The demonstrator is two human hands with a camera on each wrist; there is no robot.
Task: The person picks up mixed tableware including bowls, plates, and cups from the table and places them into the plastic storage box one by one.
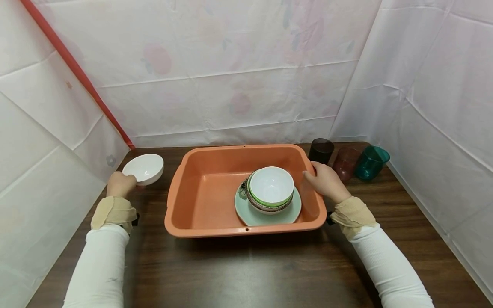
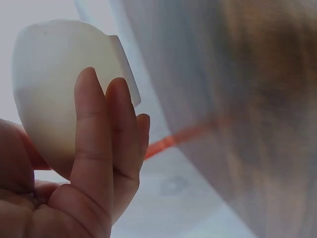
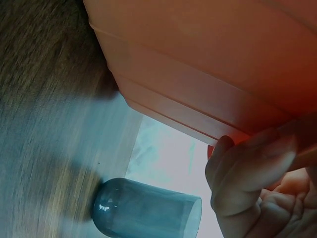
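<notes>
At the left, my left hand pinches the near rim of a white bowl. In the left wrist view, its fingers spread along the outside of the bowl, and the bowl's foot faces right. An orange basin occupies the middle of the table. My right hand grips its right rim, with the thumb on the inner side and the fingers curled beneath the rim in the right wrist view. Inside the basin lies a pale green plate, bearing a stack of nested bowls with a white bowl on top.
Right of the basin stand a dark cup, a reddish cup and a teal cup, close to my right hand. White sheeting walls the dark wooden table at the back and both sides.
</notes>
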